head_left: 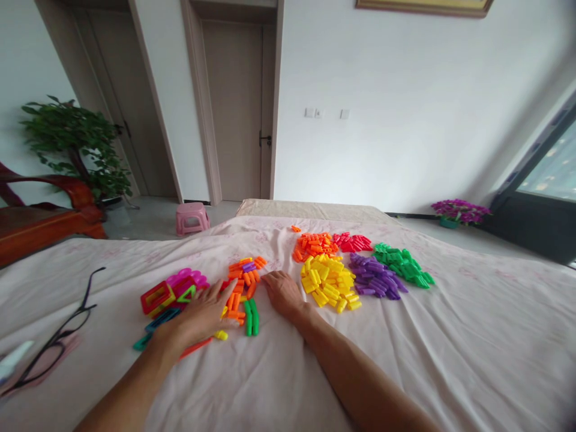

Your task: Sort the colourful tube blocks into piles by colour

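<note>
My left hand (207, 312) is spread open over the left part of a small pile of orange plastic tube pieces (236, 297), with its fingertips among them. A purple piece (249, 267) lies in the same pile, and two green tubes (252, 317) lie at its near right edge. My right hand (283, 293) rests on the cloth just right of this pile, fingers lowered and slightly bent, with nothing visible in it. Behind my left hand are larger toy shapes: a red and yellow square frame (157, 299), magenta rounded pieces (186, 278) and teal pieces (155, 324), partly hidden.
Sorted piles lie to the right: yellow tubes (328, 281), orange tubes (314, 246), red tubes (353, 242), purple tubes (377, 276) and green tubes (402, 264). Black-framed glasses (58, 342) lie at the left on the wrinkled pale cloth (472, 348). A pink stool (192, 218) stands beyond.
</note>
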`<state>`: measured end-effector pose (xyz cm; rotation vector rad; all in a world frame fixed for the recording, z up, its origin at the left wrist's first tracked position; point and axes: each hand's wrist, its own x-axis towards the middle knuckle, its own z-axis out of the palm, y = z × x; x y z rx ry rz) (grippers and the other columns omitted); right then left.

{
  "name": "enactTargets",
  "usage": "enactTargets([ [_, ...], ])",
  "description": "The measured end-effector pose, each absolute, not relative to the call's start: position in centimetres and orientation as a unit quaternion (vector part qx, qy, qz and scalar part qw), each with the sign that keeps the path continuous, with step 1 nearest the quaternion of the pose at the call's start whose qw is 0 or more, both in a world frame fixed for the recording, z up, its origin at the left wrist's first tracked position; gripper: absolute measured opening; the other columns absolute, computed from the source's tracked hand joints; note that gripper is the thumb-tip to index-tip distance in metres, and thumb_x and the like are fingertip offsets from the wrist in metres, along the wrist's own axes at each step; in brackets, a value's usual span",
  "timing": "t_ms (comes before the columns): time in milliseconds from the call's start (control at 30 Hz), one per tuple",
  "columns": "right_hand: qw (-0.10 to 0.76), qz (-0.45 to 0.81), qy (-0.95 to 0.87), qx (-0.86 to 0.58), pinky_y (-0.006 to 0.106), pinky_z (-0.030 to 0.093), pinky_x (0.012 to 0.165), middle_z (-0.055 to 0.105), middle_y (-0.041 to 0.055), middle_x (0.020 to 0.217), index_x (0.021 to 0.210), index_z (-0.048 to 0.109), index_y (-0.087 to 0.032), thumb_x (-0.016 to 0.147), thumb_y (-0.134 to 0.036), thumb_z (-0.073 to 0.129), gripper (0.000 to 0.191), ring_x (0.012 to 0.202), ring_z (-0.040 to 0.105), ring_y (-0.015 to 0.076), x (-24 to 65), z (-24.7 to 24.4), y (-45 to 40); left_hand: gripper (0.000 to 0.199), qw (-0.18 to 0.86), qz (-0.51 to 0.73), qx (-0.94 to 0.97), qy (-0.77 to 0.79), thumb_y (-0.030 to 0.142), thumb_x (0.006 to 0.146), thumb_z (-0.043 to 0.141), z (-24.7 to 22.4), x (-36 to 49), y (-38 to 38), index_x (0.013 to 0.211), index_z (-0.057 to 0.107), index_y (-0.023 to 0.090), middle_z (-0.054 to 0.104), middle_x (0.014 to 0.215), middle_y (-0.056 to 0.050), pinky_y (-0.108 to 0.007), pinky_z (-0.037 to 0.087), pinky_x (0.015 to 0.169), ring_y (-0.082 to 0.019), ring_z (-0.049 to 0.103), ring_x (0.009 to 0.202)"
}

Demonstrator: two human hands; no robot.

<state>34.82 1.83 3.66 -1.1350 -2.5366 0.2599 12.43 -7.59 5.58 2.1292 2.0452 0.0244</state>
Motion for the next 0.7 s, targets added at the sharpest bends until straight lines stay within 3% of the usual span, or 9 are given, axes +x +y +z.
enactTargets([
  [133,0.199,0.089,-0.880,-0.423,0.028,0.040,0.097,0.069,0.0070,0.112,0.122,0.064,-0.023,0.098,-0.021,0.041,0.033,0.107,0.060,0.0182,34.8,3.6,2.0,0.091,0.044,0.074,0.729,0.679,0.061,0.080,0.055,2.8,14.2,-6.9,0.154,0.029,0.014,0.032,0.155,-0.028,-0.058,0.029,0.111,-0.043,0.032,0.142],
  [233,0.211,0.086,-0.859,-0.458,0.029,0.040,0.097,0.069,0.0071,0.114,0.125,0.062,-0.023,0.096,-0.018,0.042,0.036,0.108,0.060,0.0186,35.0,3.6,2.2,0.088,0.023,0.169,0.745,0.645,0.060,0.082,0.055,1.3,15.5,-6.5,0.153,0.031,0.015,0.032,0.156,-0.027,-0.056,0.031,0.111,-0.041,0.029,0.144],
  [400,0.229,0.101,-0.833,-0.494,0.029,0.041,0.095,0.068,0.0073,0.115,0.124,0.062,-0.023,0.094,-0.014,0.041,0.038,0.109,0.060,0.0188,35.2,3.3,2.7,0.054,0.041,0.308,0.701,0.642,0.048,0.095,0.034,2.4,16.3,-4.4,0.137,0.052,0.018,0.058,0.136,-0.017,-0.041,0.040,0.109,-0.026,0.051,0.131],
  [467,0.240,0.100,-0.828,-0.497,0.029,0.041,0.096,0.068,0.0075,0.117,0.126,0.061,-0.023,0.093,-0.013,0.041,0.040,0.110,0.060,0.0190,35.2,3.1,2.8,0.050,0.038,0.324,0.683,0.653,0.043,0.097,0.029,3.5,15.8,-2.6,0.132,0.055,0.018,0.060,0.134,-0.014,-0.038,0.037,0.112,-0.022,0.051,0.129],
  [567,0.259,0.101,-0.820,-0.501,0.030,0.041,0.098,0.066,0.0079,0.122,0.131,0.058,-0.023,0.090,-0.010,0.043,0.045,0.113,0.059,0.0197,35.2,2.7,2.9,0.052,0.043,0.310,0.679,0.664,0.045,0.095,0.035,4.4,14.8,0.8,0.134,0.053,0.016,0.056,0.140,-0.016,-0.042,0.031,0.115,-0.025,0.046,0.134],
  [700,0.278,0.103,-0.813,-0.501,0.031,0.041,0.098,0.066,0.0088,0.123,0.133,0.057,-0.020,0.089,-0.008,0.041,0.048,0.114,0.058,0.0207,35.3,2.4,3.1,0.050,0.105,0.270,0.679,0.675,0.046,0.093,0.038,3.9,14.3,4.5,0.129,0.060,0.018,0.063,0.134,-0.014,-0.044,0.036,0.110,-0.027,0.054,0.127],
])
